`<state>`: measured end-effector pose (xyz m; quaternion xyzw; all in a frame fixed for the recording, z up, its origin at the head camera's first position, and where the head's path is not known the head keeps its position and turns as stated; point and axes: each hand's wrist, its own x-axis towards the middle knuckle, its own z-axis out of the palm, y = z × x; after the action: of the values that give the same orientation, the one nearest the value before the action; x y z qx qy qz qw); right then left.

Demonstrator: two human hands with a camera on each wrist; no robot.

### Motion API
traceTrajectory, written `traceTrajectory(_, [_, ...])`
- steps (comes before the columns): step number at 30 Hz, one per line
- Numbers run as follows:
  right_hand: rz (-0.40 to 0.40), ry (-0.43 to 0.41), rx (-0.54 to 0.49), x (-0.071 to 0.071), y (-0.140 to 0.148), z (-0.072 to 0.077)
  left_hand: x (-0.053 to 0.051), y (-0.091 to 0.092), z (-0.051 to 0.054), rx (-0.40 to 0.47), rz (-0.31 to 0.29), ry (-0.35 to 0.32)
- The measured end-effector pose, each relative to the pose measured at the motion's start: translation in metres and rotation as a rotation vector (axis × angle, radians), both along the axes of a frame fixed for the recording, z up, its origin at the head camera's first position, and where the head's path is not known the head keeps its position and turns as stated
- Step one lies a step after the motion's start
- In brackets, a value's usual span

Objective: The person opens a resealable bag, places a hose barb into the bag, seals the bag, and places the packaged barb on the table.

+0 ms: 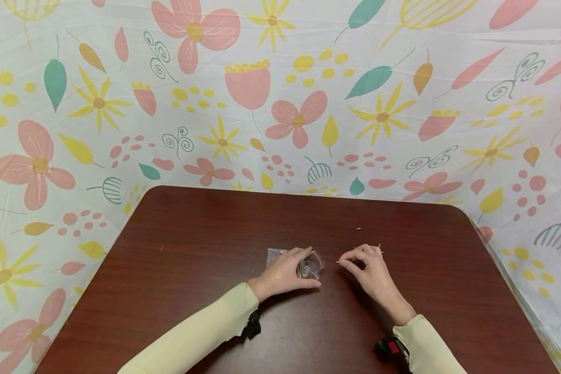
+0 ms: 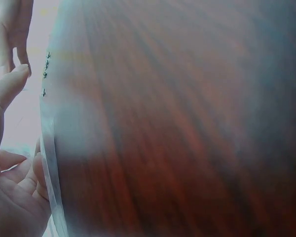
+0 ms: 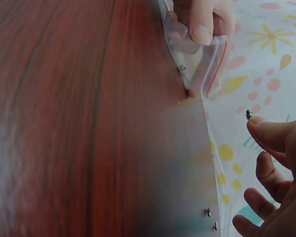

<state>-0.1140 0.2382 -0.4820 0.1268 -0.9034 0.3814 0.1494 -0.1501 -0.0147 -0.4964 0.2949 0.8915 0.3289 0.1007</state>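
Pinching a small metal piece [image 1: 338, 262] between thumb and forefinger, the right hand [image 1: 366, 267] hovered over the table [image 1: 205, 223], its other fingers loosely bent. The piece sat at the fingertips, just beside the mouth of a clear bag [image 1: 314, 265] but apart from it. The left hand [image 1: 284, 274] held that bag, thumb and fingers curved wide around it so that the mouth gaped toward the right hand. A red stripe [image 3: 217, 69] ran along the bag's edge. More small metal pieces [image 3: 208, 212] lay on the tabletop; one dark speck showed at the bag, inside or behind it could not be told. A black strap [image 1: 382, 350] at the right cuff bore a red patch [image 1: 393, 347], any lettering there too small to read. Printed flowers covered the cloth [image 1: 336, 31] behind.
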Motion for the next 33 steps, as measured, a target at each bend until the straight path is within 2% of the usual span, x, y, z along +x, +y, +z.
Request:
traceTrajectory(9, [0.004,0.020,0.038,-0.003,-0.014,-0.005,0.000,-0.001,0.001,-0.005,-0.002,-0.002])
traceTrajectory(17, [0.016,-0.045,0.031,-0.005,-0.025,-0.007,0.000,0.000,0.001,0.003,-0.006,0.010])
traceTrajectory(24, [0.026,-0.009,0.043,-0.008,-0.034,-0.011,0.000,0.000,0.002,0.004,-0.005,0.018])
traceTrajectory(33, [0.033,-0.053,0.052,-0.012,-0.039,-0.014,0.001,0.000,0.004,-0.005,0.002,0.002])
